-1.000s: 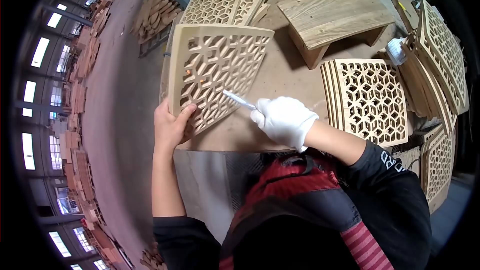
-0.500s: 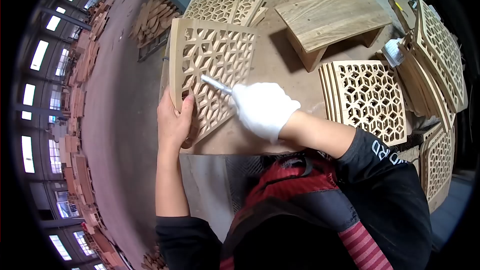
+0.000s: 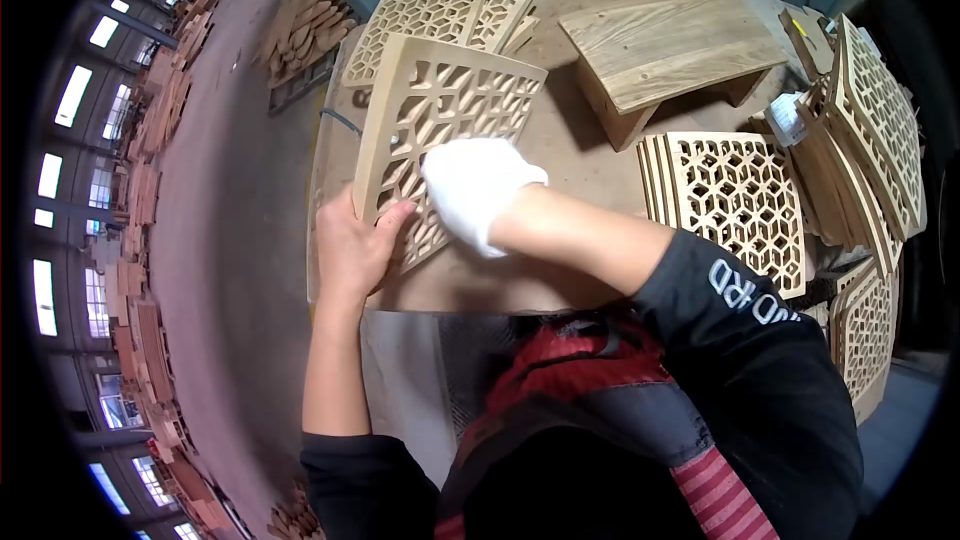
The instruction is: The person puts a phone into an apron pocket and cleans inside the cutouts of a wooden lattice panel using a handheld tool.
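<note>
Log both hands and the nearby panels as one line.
left hand: grips tilted lattice panel | right hand: gloved, over lattice panel, fingertips hidden | panel stack: on table, near wooden stand

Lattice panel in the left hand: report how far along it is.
Looks done: the lattice panel's visible openings appear cut. In hand: the left hand holds its edge; the gloved right hand is at its face. Left: probably more handwork there, though the glove hides part of the lattice. The panel stack at right shows cut openings too; whether it awaits work or is finished, I can't tell.
</note>
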`<state>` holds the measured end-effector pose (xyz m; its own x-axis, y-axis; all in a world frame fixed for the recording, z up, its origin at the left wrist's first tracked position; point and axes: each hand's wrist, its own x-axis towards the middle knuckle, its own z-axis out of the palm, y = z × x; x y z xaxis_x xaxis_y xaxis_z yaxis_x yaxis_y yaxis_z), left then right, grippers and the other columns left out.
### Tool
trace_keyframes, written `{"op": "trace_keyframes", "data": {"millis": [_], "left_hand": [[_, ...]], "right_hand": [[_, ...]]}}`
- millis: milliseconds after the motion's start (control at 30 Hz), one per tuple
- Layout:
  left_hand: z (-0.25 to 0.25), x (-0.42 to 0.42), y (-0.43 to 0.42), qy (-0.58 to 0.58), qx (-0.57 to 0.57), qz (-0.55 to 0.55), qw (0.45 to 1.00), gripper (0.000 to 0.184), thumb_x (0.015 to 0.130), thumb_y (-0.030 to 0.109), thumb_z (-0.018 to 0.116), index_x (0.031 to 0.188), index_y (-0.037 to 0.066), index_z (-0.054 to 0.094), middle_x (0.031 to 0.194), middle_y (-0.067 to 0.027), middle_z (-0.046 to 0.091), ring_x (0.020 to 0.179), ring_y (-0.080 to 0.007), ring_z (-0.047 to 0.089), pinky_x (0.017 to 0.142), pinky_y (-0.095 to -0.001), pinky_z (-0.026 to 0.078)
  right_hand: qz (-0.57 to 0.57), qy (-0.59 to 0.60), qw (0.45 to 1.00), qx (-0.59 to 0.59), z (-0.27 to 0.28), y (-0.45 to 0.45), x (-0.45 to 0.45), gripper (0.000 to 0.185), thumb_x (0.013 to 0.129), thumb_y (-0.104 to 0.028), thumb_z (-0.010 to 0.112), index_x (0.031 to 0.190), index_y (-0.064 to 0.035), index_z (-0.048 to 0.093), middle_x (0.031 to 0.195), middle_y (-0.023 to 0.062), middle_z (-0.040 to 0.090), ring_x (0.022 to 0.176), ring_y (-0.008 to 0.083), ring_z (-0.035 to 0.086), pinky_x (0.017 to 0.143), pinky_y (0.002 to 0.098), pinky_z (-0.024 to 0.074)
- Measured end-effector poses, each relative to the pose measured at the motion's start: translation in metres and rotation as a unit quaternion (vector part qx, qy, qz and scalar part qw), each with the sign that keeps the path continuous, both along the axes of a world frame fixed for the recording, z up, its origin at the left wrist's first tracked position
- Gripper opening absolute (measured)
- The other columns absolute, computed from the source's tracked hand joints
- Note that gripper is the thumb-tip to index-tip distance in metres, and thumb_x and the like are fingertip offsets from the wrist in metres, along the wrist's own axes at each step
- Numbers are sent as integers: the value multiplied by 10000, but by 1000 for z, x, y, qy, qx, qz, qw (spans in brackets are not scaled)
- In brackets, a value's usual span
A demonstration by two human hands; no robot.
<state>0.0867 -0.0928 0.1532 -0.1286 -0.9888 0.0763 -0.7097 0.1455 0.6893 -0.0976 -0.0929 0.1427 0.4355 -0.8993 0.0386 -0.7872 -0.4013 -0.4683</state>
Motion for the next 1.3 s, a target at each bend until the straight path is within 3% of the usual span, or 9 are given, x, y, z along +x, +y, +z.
{"op": "trace_keyframes", "data": {"millis": [100, 133, 333, 500, 567, 667, 800, 933, 1300], "left_hand": [[-2, 1, 2, 3, -15, 16, 1000, 263, 794, 143, 768, 961, -41, 681, 772, -146, 709, 666, -193, 655, 664, -339, 521], [-1, 3, -2, 1, -16, 20, 1000, 261, 792, 135, 767, 966, -38, 681, 775, -150, 709, 668, -200, 656, 668, -341, 521], [3, -5, 1, -34, -8, -13, 999, 281, 774, 103, 770, 996, -38, 672, 781, -169, 702, 684, -236, 654, 688, -356, 518], [-3, 7, -13, 35, 31, 41, 998, 209, 809, 61, 743, 977, -36, 666, 786, -65, 703, 671, -114, 622, 641, -288, 509], [-6, 22, -16, 22, 4, 34, 999, 227, 800, 56, 751, 991, -36, 669, 827, -80, 706, 723, -112, 633, 674, -286, 514], [-11, 44, -11, 39, 11, 26, 999, 236, 798, 56, 755, 999, -35, 672, 867, -75, 709, 763, -111, 635, 701, -286, 518], [-16, 64, -5, 69, 70, 24, 995, 266, 815, 84, 768, 1033, -33, 672, 917, -66, 704, 777, -115, 631, 712, -280, 520], [-2, 55, -11, 144, 13, -17, 989, 321, 855, 109, 736, 1125, -30, 634, 995, -66, 691, 832, -107, 627, 726, -261, 514], [2, 34, -60, 92, -33, -48, 994, 243, 882, 6, 549, 1126, 15, 549, 918, -25, 592, 803, -92, 538, 716, -260, 464]], "right_hand": [[-3, 2, 1000, -4, -7, -3, 2, 205, 835, -121, 557, 889, 33, 680, 867, 246, 687, 807, 388, 692, 711, 454, 562], [5, 9, 1000, 30, 5, 7, -7, 201, 733, -72, 682, 914, 15, 695, 893, 210, 696, 830, 359, 698, 716, 416, 571], [4, -3, 1000, 13, 0, -2, -6, 217, 844, -117, 544, 903, 45, 676, 840, 258, 686, 801, 403, 689, 719, 461, 561], [22, -21, 999, 17, -2, 8, -13, 210, 881, -146, 534, 901, 20, 661, 918, 251, 689, 835, 399, 687, 739, 455, 555], [-52, -78, 990, 110, -9, 23, -21, 252, 922, -193, 516, 922, 5, 672, 900, 245, 691, 824, 402, 683, 753, 466, 545], [-6, 37, 973, 228, -63, 39, -41, 287, 942, -237, 514, 968, -12, 691, 860, 241, 690, 813, 420, 672, 753, 494, 525], [-66, -38, 977, 200, -61, 45, -53, 264, 943, -224, 494, 1006, -16, 644, 905, 236, 687, 850, 416, 666, 777, 487, 522], [-87, -85, 979, 165, -56, 35, -46, 233, 944, -206, 482, 1018, -24, 609, 916, 230, 685, 862, 420, 664, 791, 484, 518], [-65, -85, 977, 186, -60, 24, -25, 191, 885, -122, 522, 1017, -11, 604, 948, 213, 687, 865, 399, 678, 774, 467, 542]]}}
